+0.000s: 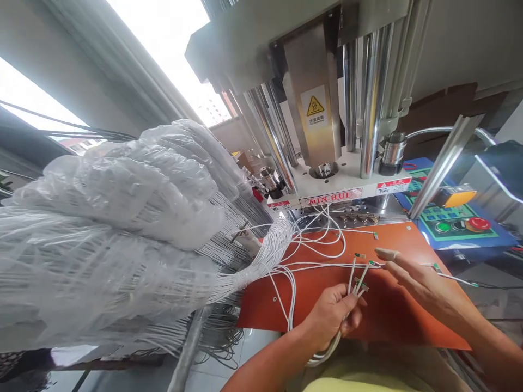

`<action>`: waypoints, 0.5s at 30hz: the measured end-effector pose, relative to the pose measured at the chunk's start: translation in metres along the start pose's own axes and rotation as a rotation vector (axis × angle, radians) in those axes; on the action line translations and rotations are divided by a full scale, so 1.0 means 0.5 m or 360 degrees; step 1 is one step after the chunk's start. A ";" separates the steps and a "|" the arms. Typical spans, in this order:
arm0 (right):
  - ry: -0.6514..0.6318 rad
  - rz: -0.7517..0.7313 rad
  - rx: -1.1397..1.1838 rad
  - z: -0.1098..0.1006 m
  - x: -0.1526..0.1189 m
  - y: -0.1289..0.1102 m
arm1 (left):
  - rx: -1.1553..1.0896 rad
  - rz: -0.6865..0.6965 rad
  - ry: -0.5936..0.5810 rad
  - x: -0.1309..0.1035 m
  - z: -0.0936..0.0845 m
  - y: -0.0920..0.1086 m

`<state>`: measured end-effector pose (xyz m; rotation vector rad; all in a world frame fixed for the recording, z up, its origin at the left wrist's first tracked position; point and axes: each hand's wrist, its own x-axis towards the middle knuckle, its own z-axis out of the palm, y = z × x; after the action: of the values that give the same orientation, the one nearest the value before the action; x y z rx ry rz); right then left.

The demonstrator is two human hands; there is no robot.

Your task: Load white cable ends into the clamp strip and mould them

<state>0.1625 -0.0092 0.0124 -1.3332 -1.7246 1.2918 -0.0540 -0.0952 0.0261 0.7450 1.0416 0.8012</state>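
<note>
My left hand (pixel 337 313) is closed around several white cables (pixel 327 356), and their ends stick up above the fingers. Small green circuit boards with metal plugs (pixel 361 284) tip these ends. My right hand (pixel 417 277) reaches in from the right with its fingers stretched out flat over the orange work surface (pixel 306 305). Close to its fingertips lies another small plug end (pixel 373 263) on a white cable; whether they touch I cannot tell. One more green-tipped end (pixel 376 236) rests farther back on the surface.
Behind the surface stands a press machine (pixel 314 114) with metal columns and a hot-surface label. A control panel (pixel 457 223) with a red stop button is at the right. On the left hangs a large plastic-wrapped bundle of cables (pixel 122 218), with a thick white strand (pixel 273 245) leading onto the surface.
</note>
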 end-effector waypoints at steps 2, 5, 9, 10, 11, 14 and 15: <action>-0.0073 -0.0139 0.0065 -0.013 0.004 -0.019 | 0.0064 -0.0033 -0.0074 0.003 0.004 0.006; -0.0334 -0.0287 0.0047 0.012 0.001 -0.055 | 0.0100 -0.0056 -0.0153 0.016 0.014 0.012; -0.0660 -0.0430 0.0002 0.067 -0.024 -0.073 | 0.0065 -0.0036 -0.0109 0.035 0.024 0.008; -0.0657 -0.0472 -0.0012 0.073 -0.026 -0.071 | 0.0043 -0.0019 -0.0092 0.039 0.024 0.005; -0.0631 -0.0504 -0.0038 0.074 -0.022 -0.066 | 0.0013 0.0002 -0.0071 0.042 0.022 0.001; -0.0316 -0.0554 -0.0337 0.047 0.041 -0.042 | -0.0078 0.0059 0.0059 0.044 0.012 -0.012; -0.0131 -0.0581 -0.0519 0.032 0.079 -0.032 | -0.0081 0.0081 0.0117 0.043 0.007 -0.016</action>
<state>0.1302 0.0225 0.0177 -1.0719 -2.1848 0.8981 -0.0427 -0.0816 0.0112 0.7057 1.0674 0.9014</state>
